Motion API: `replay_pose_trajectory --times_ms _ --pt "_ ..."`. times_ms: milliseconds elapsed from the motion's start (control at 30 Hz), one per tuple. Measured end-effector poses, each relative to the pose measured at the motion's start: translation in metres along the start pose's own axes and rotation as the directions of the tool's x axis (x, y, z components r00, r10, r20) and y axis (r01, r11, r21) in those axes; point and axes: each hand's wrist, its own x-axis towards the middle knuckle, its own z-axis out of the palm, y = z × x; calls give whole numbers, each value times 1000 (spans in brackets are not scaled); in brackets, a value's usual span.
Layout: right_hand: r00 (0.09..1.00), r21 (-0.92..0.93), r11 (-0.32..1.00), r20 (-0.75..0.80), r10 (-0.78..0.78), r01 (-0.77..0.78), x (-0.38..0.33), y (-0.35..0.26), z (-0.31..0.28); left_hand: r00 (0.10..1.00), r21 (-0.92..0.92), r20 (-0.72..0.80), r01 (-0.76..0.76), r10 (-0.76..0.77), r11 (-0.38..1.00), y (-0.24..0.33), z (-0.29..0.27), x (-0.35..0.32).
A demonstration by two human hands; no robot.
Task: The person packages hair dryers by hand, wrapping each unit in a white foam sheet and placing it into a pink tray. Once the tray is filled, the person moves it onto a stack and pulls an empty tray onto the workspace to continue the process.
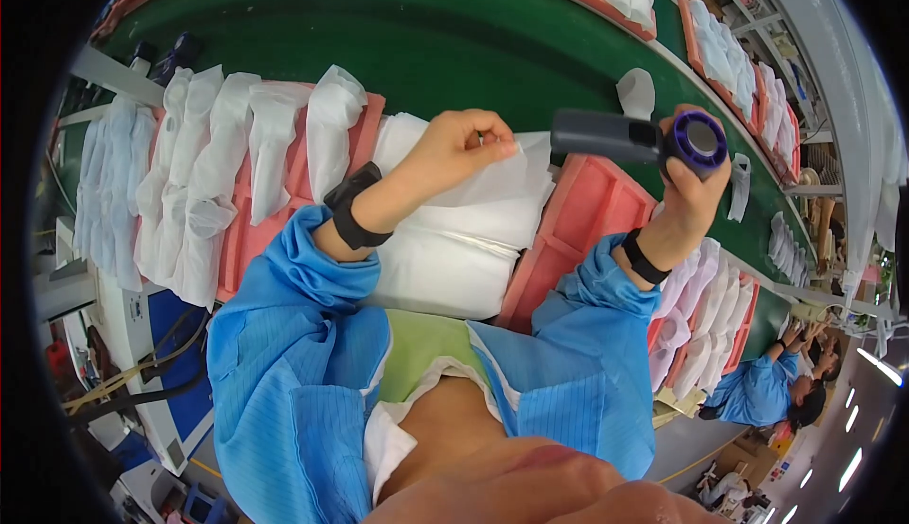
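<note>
My right hand (689, 193) is wrapped round the head of a dark grey hair dryer (606, 136) with a purple ring at its end. The dryer lies level in the air, its handle pointing left. With thumb and fingers pinched, my left hand (471, 148) holds the upper edge of a thin white translucent bag (519, 169). That bag lies over a thick stack of white bags (440, 268) right in front of me. The handle's tip is close to the bag's corner, and I see no part of the dryer inside it.
On the left, a pink tray (371, 136) carries several white-wrapped items. Another pink tray (592, 216) stands right of the stack, with more wrapped items beyond. A green conveyor belt (379, 46) runs behind, bearing loose wrapped pieces at right. A co-worker in blue (757, 391) sits at far right.
</note>
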Motion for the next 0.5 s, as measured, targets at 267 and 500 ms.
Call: replay_pose_trajectory --times_ms 267,500 --pt "916 -136 953 342 -210 270 1 4 61 988 -246 -151 -66 29 967 44 -15 -14" --pt "868 -486 747 430 -249 454 -11 21 130 946 -495 -324 -155 -16 855 54 -20 -15"
